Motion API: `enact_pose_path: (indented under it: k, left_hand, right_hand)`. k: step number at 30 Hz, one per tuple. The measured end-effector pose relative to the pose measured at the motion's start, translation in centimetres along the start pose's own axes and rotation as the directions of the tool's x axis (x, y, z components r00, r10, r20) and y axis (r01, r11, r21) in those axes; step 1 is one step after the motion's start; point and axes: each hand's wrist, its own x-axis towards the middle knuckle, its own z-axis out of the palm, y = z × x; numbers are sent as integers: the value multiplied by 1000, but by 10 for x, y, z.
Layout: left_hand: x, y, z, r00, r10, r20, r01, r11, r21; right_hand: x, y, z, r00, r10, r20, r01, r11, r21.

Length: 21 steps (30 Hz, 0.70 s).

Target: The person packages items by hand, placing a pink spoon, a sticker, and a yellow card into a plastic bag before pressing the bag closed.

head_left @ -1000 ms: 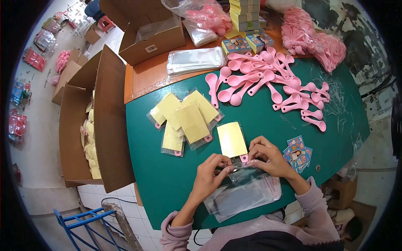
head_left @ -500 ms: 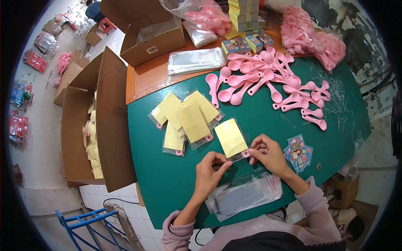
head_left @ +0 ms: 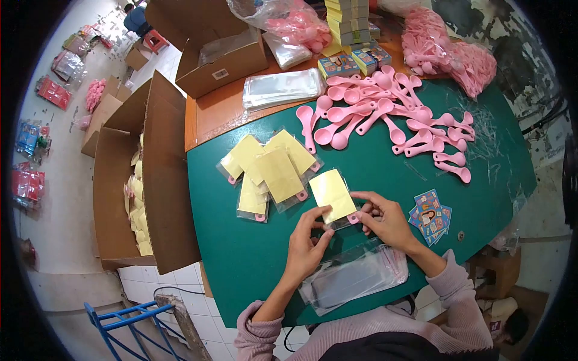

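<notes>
My fingers are working at a clear packet [head_left: 332, 195] that lies towards the near edge of the worktop [head_left: 235, 271], roughly midway between its left and right sides. Inside it I see a yellow card [head_left: 333, 195] and a pink handle end [head_left: 353, 219]. My left hand [head_left: 306, 249] has its index finger on the card's lower left, its thumb well apart, probably to steady that side. My right hand [head_left: 388, 225] straddles the lower right corner, index finger by the card's edge and thumb at the handle end; whether they pinch it, I can't tell. Gripping low likely keeps the card's face uncovered.

Loose clear sleeves [head_left: 355, 280] lie along the near edge, just below my hands, presumably for short reach. Filled packets [head_left: 277, 174] overlap towards the left edge, apart from the pink spoons [head_left: 385, 114] by the far edge. Picture cards [head_left: 430, 218] fan out towards the right edge, close to my right hand.
</notes>
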Motion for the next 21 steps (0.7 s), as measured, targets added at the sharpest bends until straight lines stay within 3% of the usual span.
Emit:
enact_pose_path:
  k: [1, 2, 3, 4, 6, 7, 8, 9, 11, 12, 15, 18, 21]
  left_hand:
    - [1, 3, -3, 999, 48, -11, -48, 998, 34]
    - [2, 7, -6, 995, 99, -21, -97, 993, 66]
    - [4, 14, -11, 989, 135, -59, -131, 990, 60]
    - [7, 20, -19, 979, 171, -110, -158, 980, 117]
    - [11, 24, -38, 965, 213, -155, -184, 967, 178]
    - [15, 21, -49, 912, 342, -226, -204, 857, 473]
    - [19, 19, -55, 841, 481, -249, -168, 669, 724]
    - [23, 20, -54, 838, 487, -246, -172, 665, 727]
    - [28, 20, -46, 811, 560, -169, -132, 457, 880]
    - [30, 17, -39, 913, 388, -129, -49, 417, 908]
    - [45, 2, -30, 942, 312, -126, -7, 391, 920]
    - [66, -9, -49, 920, 355, -166, 17, 387, 922]
    - [89, -15, -77, 894, 390, -222, 59, 389, 919]
  right_hand:
    - [2, -1, -5, 1000, -3, -7, 3, 1000, 1]
    - [5, -2, -14, 981, -194, -18, 184, 952, -244]
    - [9, -4, -22, 928, -372, 19, 336, 815, -472]
    - [13, -6, -31, 928, -372, 15, 335, 815, -472]
    - [20, -9, -49, 808, -587, -55, 150, 294, -944]
    - [24, -7, -58, 804, -592, -59, 149, 295, -944]
    - [29, -1, -67, 819, -564, -104, 20, 209, -978]
    - [32, 4, -72, 829, -537, -154, -109, 116, -987]
    - [33, 5, -74, 832, -533, -151, -115, 102, -988]
    - [34, 5, -75, 839, -524, -146, -119, 86, -989]
    - [38, 7, -77, 781, -606, -150, -36, 197, -980]
    - [39, 8, -85, 754, -638, -156, -111, 109, -988]
    - [39, 7, -88, 817, -551, -172, -123, 125, -985]
